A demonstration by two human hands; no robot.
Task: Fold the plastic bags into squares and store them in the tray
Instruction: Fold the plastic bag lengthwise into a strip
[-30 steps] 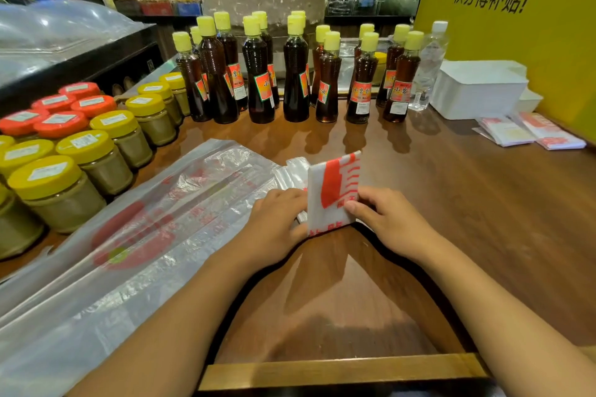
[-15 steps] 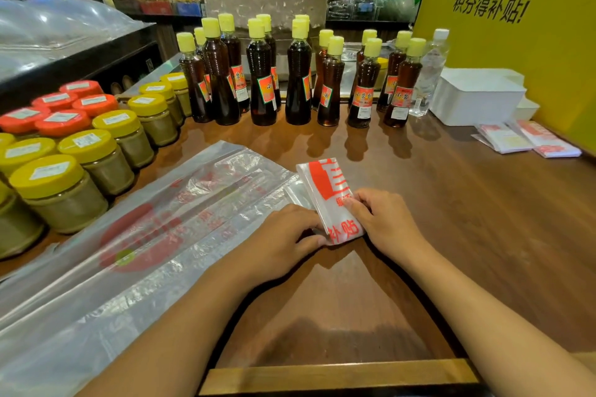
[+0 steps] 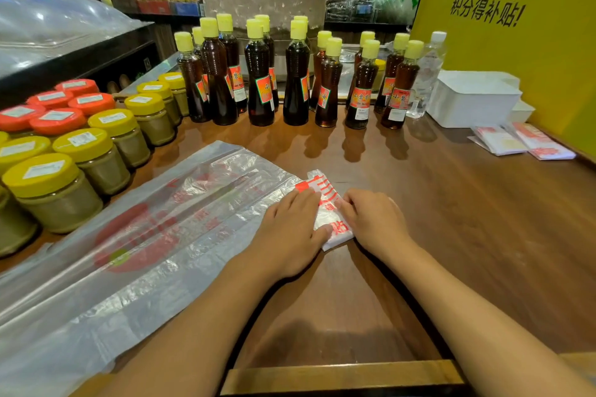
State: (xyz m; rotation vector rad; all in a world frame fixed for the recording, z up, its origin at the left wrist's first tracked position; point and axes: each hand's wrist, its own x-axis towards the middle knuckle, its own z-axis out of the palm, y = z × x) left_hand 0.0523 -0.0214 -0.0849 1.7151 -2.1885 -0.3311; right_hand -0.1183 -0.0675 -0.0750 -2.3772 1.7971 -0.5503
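Since a second ago the folded white plastic bag with red print [image 3: 332, 219] has gone from standing tilted up between my hands to lying flat on the brown wooden counter [image 3: 451, 235], and both hands have come down onto it. My left hand [image 3: 290, 232] lies palm-down with its fingers straight, pressing the left half of the packet and the edge of the loose plastic next to it; the thumb reaches across the packet's near edge. My right hand [image 3: 371, 219] rests on the packet's right side with its fingertips bent down onto the plastic; I cannot tell whether they pinch an edge or only press.

The packet sits in the middle of the counter, just at the right end of the long, flattened clear plastic bags with red logos [image 3: 129, 251], which stretch away to the lower left. The white rectangular plastic tray [image 3: 474, 100] stands well apart at the far right, against the yellow wall panel with black lettering [image 3: 532, 42]. Near it, two already folded white-and-red bag squares [image 3: 522, 142] lie on the counter beside the tray, not in it.

Along the back stand dark oil bottles with yellow caps [image 3: 258, 74], and at the left are squat jars with yellow and orange lids [image 3: 80, 145].
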